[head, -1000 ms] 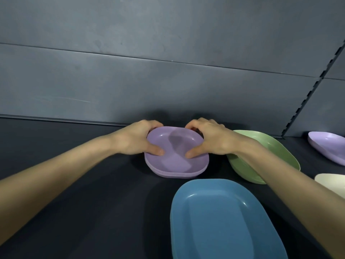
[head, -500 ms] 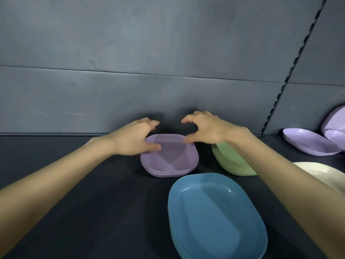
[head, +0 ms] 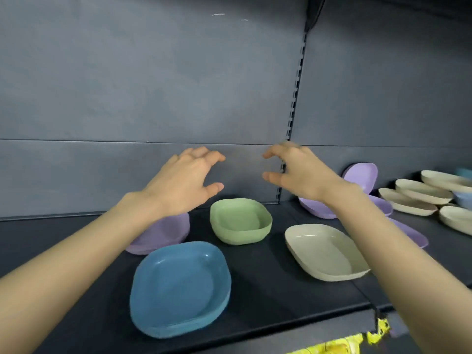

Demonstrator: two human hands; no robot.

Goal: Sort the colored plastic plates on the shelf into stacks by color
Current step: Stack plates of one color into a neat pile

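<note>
Plastic plates along a dark shelf [head: 281, 297], some stacked, some loose. Both hands raised above them and touching nothing: left hand [head: 184, 182] over the far edge of the purple stack [head: 163, 232], right hand [head: 298, 172] further right. Fingers of each loosely curled and apart, thumbs held off, nothing between them.

Left forearm across the near side of the purple stack, hiding much of it. Right forearm across a run of loose purple plates [head: 362, 175] on the right. Further right, well apart from the stacks, a cluster of overlapping cream plates [head: 421, 191], with a pale blue one [head: 463, 198] blurred at the frame edge.

Flat, matte, near-black shelf. Behind it a grey-blue back panel [head: 153, 85] with a seam across, and a slotted upright [head: 293, 111] between two panels. A scrap of yellow label [head: 339, 346] on the near lip.

Rounded-square, shallow, smooth and slightly glossy. Blue stack [head: 178, 287] nearest, purple stack just beyond on the left, green stack [head: 240, 221] far, close to the back panel. Cream plate [head: 327, 251] right of the blue; one or several, cannot tell.
</note>
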